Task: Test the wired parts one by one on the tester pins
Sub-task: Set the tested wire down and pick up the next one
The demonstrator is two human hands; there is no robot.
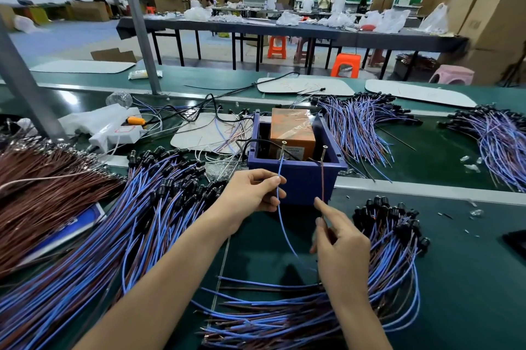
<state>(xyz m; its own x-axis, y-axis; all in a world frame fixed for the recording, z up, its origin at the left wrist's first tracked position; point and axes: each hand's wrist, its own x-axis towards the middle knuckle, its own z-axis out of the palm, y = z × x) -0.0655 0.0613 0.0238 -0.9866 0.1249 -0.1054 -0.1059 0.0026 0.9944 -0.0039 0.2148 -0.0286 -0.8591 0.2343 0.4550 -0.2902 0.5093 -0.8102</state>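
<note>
Lying nearest, before the blue tester box (296, 181), wired parts (284, 318) heap on the counter (469, 278); closer to it the right hand (341, 247) has its grip pinching a brown wire (322, 179), the left hand (250, 193) a blue wire (281, 166), each reaching a screw pin (283, 147) on its near rim.

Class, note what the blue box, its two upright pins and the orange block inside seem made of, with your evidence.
Blue box: moulded plastic, probably; even colour, dull sheen, lipped rim. Pins: metal screws, apparently; threaded shafts, cross-slotted heads. Orange block: unclear beneath glossy clear film or tape, which glints.
</note>
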